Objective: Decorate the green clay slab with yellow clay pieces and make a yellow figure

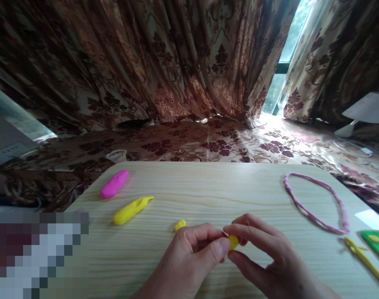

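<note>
Between my two hands is a small lump of yellow modelling clay (233,241). My left hand (197,255) pinches it from the left, with the thumb across its near side. From the right, the fingertips and thumb of my right hand (267,251) close around the same lump. A second small yellow clay piece (180,225) lies on the table just beyond my left hand. Farther left rests a long yellow clay roll (131,211) with a thin pointed end. Behind it is a thick pink clay roll (115,184).
On the wooden table (208,182), a pale pink clay loop (316,224) lies at the right. Near the right edge are a yellow clay strip (368,263) and a green clay slab (376,245) with yellow pieces. A white lamp (366,109) stands beyond, before patterned curtains (189,62).
</note>
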### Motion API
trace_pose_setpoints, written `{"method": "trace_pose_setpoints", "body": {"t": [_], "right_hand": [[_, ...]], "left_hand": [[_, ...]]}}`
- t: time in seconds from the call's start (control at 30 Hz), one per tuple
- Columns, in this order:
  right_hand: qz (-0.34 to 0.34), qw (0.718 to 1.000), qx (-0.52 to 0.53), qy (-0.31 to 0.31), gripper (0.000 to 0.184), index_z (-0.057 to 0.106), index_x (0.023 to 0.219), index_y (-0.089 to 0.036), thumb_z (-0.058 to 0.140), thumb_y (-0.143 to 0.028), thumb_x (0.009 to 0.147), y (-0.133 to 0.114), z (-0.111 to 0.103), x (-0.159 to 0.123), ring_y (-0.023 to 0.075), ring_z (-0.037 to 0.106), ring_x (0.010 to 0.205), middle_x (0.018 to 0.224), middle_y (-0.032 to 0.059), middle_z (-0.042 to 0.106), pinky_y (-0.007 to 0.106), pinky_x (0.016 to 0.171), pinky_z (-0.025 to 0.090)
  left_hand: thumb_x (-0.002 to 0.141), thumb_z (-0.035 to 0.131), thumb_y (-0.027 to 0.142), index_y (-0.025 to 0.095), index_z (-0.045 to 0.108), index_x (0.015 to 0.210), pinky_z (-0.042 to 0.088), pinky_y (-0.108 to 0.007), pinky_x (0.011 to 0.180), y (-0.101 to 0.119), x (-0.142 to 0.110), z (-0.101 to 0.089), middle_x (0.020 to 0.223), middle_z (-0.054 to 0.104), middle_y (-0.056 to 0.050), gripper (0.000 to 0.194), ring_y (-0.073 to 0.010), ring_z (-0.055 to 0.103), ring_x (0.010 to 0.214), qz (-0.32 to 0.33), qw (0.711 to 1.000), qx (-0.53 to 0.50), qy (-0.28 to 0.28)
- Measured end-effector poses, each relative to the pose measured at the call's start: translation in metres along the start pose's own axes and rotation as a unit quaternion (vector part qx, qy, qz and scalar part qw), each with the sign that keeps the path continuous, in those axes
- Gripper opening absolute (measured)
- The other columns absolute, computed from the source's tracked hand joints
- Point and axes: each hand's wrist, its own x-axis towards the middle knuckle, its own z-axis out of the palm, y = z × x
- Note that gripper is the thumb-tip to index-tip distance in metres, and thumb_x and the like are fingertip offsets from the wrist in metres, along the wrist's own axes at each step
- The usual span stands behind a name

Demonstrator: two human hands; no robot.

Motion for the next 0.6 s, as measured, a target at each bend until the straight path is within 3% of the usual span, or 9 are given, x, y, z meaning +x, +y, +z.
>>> {"method": "trace_pose_setpoints", "body": {"t": [0.17, 0.37, 0.5, 0.6], "right_hand": [[-0.022, 0.999, -0.031, -0.024, 0.034, 0.060, 0.109, -0.027, 0.055, -0.006, 0.082, 0.011, 0.001, -0.004, 0.0120, 0.058, 0.075, 0.087, 0.0023, 0.058, 0.023, 0.064, 0.049], [-0.046, 0.997, -0.054, -0.027, 0.043, 0.054, 0.117, -0.027, 0.059, -0.007, 0.080, 0.011, 0.002, -0.004, 0.0144, 0.056, 0.080, 0.092, 0.0036, 0.057, 0.027, 0.068, 0.048], [-0.039, 0.996, -0.075, -0.018, 0.033, 0.057, 0.109, -0.026, 0.055, -0.007, 0.082, 0.010, 0.000, -0.003, 0.0132, 0.055, 0.079, 0.088, 0.0024, 0.056, 0.025, 0.066, 0.046], [-0.013, 0.996, -0.090, 0.003, 0.021, 0.058, 0.099, -0.023, 0.054, -0.009, 0.084, 0.013, -0.001, -0.004, 0.0129, 0.055, 0.078, 0.088, 0.0025, 0.056, 0.025, 0.066, 0.046]], "left_hand": [[0.085, 0.051, 0.034, 0.016, 0.061, 0.065, 0.038, -0.024, 0.071, 0.001, 0.002, -0.003, 0.066, 0.057, 0.002, 0.029, -0.0138, 0.051, 0.073, -0.046, 0.998, 0.026, 0.015], [0.087, 0.048, 0.036, 0.015, 0.063, 0.072, 0.041, -0.026, 0.072, -0.009, 0.002, 0.002, 0.067, 0.058, 0.000, 0.030, -0.0143, 0.053, 0.072, -0.043, 0.999, -0.004, 0.023], [0.090, 0.043, 0.034, 0.017, 0.063, 0.069, 0.042, -0.024, 0.071, -0.003, 0.001, -0.004, 0.068, 0.058, 0.000, 0.033, -0.0138, 0.055, 0.072, 0.027, 0.995, 0.088, 0.024], [0.088, 0.046, 0.027, 0.020, 0.065, 0.087, 0.041, -0.023, 0.077, 0.004, 0.003, -0.025, 0.083, 0.061, 0.000, 0.020, -0.0140, 0.056, 0.083, 0.126, 0.952, 0.250, 0.125]]}}
